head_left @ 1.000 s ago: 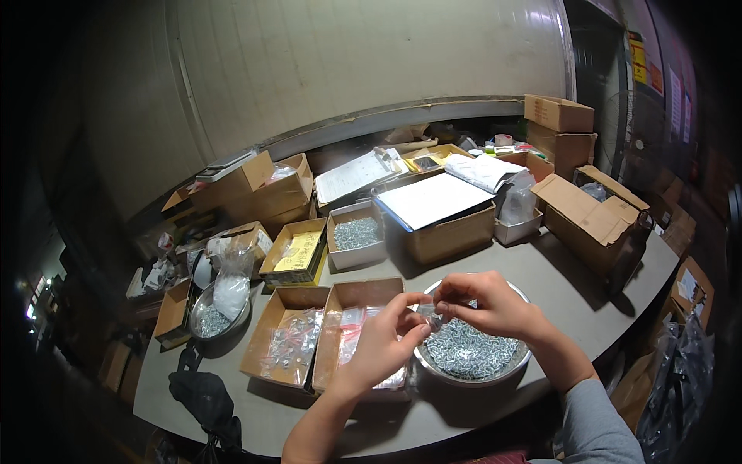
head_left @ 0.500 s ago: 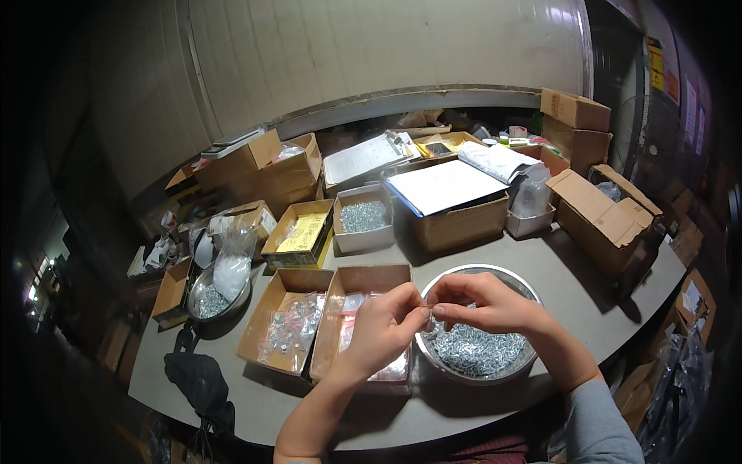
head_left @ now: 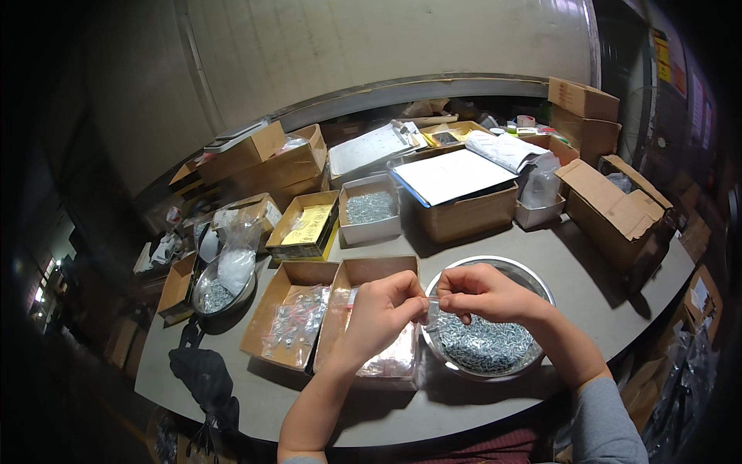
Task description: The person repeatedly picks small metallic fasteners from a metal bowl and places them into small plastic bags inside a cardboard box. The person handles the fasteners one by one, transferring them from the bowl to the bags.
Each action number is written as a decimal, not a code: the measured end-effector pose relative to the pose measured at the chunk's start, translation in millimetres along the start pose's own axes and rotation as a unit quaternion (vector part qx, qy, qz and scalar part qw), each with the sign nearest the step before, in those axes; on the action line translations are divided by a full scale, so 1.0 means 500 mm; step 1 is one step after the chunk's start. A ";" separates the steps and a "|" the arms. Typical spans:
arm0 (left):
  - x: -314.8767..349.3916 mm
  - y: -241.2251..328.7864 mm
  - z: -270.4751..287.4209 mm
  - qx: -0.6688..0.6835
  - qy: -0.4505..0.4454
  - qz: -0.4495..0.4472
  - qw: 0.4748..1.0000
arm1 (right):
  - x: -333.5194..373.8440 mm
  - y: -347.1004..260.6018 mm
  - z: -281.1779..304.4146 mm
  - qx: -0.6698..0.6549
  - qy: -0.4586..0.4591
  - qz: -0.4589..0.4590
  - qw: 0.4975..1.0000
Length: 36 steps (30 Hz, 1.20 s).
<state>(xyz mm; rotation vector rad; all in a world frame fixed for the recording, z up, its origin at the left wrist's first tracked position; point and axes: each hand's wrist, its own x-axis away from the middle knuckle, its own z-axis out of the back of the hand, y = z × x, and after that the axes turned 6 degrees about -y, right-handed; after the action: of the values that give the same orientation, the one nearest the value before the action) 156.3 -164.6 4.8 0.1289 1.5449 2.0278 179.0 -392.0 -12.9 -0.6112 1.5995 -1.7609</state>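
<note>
Left hand (head_left: 384,311): thumb and forefinger pinched on a small clear plastic bag (head_left: 433,312).
Right hand (head_left: 487,292): fingertips seemingly pinching the bag's right side.
Bag contents: too small to tell.
Steel bowl (head_left: 506,263): just beneath the hands, many loose screws (head_left: 483,346) left in it.
Left cardboard box (head_left: 305,272): several bags of metal pieces (head_left: 297,317), apparently done.
Right cardboard box (head_left: 379,269): more bags (head_left: 390,359), partly hidden.

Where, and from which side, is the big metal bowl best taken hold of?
Probably by the rim, from the near and far sides: the bowl sits open side up, holding many small metal pieces, so opposite holds may keep it level. A cardboard box stands close on its left, and the right forearm crosses over its right side.
</note>
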 end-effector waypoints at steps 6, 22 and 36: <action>0.001 -0.027 0.059 -0.192 0.154 -0.037 0.969 | 0.001 0.000 0.011 -0.013 0.038 -0.006 0.999; 0.016 -0.146 0.108 -0.650 0.014 0.224 0.726 | 0.004 0.069 0.003 0.500 -0.326 -0.255 0.761; 0.011 -0.125 0.042 -0.556 -0.251 0.284 0.740 | 0.011 -0.002 0.076 0.187 -0.254 -0.170 0.934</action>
<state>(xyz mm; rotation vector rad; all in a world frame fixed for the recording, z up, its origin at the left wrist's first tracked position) 184.7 -133.9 -46.3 0.6521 -0.2299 2.7122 202.9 -421.7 -7.3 -1.0923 0.8136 -1.8798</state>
